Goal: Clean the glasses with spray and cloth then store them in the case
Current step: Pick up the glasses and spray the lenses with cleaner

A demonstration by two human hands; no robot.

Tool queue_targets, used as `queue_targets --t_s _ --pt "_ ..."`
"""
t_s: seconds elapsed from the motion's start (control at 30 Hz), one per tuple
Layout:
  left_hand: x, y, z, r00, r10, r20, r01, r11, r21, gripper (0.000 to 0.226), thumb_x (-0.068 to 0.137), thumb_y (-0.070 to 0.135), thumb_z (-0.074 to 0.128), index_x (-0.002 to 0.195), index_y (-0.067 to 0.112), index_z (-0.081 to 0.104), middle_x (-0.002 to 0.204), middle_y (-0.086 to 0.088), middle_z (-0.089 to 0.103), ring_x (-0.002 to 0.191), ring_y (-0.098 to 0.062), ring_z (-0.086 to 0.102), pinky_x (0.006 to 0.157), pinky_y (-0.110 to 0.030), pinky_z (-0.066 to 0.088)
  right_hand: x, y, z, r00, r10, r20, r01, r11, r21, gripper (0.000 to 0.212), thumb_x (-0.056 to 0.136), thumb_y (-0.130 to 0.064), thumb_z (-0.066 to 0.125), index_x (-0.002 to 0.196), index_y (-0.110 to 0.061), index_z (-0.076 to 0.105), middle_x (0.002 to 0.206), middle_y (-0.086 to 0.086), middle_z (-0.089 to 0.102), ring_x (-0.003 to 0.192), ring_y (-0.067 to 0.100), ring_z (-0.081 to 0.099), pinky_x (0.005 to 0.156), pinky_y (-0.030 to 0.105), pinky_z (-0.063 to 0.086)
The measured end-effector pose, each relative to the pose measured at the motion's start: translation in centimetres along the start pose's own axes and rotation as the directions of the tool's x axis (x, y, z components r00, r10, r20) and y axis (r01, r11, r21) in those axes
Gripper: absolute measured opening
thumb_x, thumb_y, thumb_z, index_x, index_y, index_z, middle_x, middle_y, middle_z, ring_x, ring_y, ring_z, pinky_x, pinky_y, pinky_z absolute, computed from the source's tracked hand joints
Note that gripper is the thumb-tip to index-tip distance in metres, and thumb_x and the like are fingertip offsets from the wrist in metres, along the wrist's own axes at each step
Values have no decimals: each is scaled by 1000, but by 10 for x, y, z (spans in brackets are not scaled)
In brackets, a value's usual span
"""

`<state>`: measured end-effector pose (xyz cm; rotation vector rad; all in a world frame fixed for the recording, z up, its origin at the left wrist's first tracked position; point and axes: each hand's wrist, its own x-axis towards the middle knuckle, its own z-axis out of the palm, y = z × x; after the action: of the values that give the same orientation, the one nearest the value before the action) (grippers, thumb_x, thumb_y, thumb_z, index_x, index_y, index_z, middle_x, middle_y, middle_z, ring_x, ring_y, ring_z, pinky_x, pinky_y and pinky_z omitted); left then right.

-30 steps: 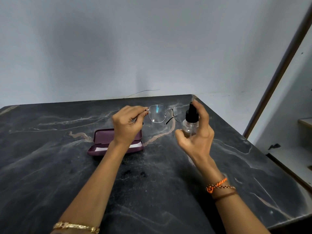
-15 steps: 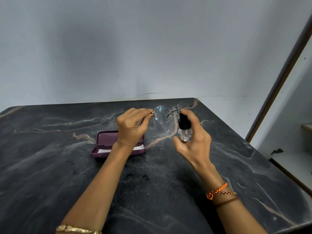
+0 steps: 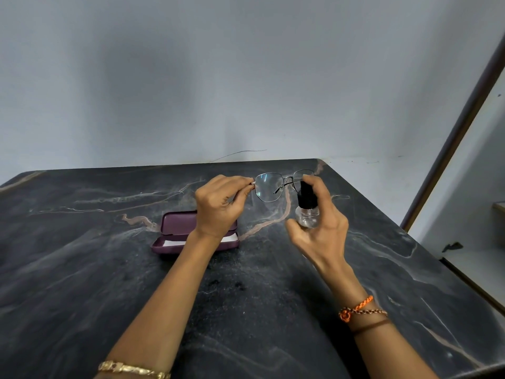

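Note:
My left hand (image 3: 218,206) pinches the left hinge of thin metal-framed glasses (image 3: 269,187) and holds them up above the table, lenses facing me. My right hand (image 3: 319,228) grips a small clear spray bottle (image 3: 306,212) with a black pump top, its index finger resting on the pump; the nozzle sits just right of the left lens, in front of the right lens. A maroon glasses case (image 3: 175,236) lies open on the table below my left wrist, with a white cloth (image 3: 229,238) inside it, partly hidden by my arm.
The dark marble table (image 3: 82,269) ends at a far edge near the grey wall and at a right edge close to my right forearm. A wooden door frame (image 3: 453,138) and a white shelf unit (image 3: 478,255) stand beyond that right edge.
Both hands shifted slightly with the view; the spray bottle has moved left and closer to the glasses, now overlapping the right lens. The grips are unchanged.

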<state>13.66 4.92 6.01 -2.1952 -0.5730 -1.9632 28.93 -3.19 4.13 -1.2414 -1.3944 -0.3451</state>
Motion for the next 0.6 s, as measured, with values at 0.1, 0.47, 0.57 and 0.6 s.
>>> queue_targets --t_s 0.1,0.47,0.57,0.6 --pt "-1 0 0 1000 -7 5 7 1000 -4 4 71 2 70 70 -2 71 66 -12 72 57 -20 65 58 -21 49 0 -2 0 1000 9 -11 -10 1000 -12 67 55 -6 62 116 -28 45 81 -9 60 58 10 51 55 18 45" --pt "3 -1 -4 1000 -13 0 13 1000 9 4 67 -4 73 69 -3 70 65 -14 72 57 -20 65 58 -22 50 1 3 -5 988 134 -71 -142 981 -128 78 58 -10 59 127 -38 35 83 4 66 55 20 52 48 22 42" --pt "3 -1 -6 1000 -15 0 15 1000 14 5 66 -5 74 69 -4 70 65 -15 71 58 -20 66 58 -23 50 2 12 -11 977 189 -97 -204 962 -182 78 60 -9 59 127 -40 33 76 -3 59 53 16 45 47 13 29" --pt "3 -1 -6 1000 -17 2 17 1000 16 5 66 -5 74 69 -4 70 66 -15 71 59 -21 66 58 -23 50 3 15 -13 974 202 -105 -219 956 -195 77 60 -10 59 126 -40 33 75 -4 57 53 16 45 47 13 28"
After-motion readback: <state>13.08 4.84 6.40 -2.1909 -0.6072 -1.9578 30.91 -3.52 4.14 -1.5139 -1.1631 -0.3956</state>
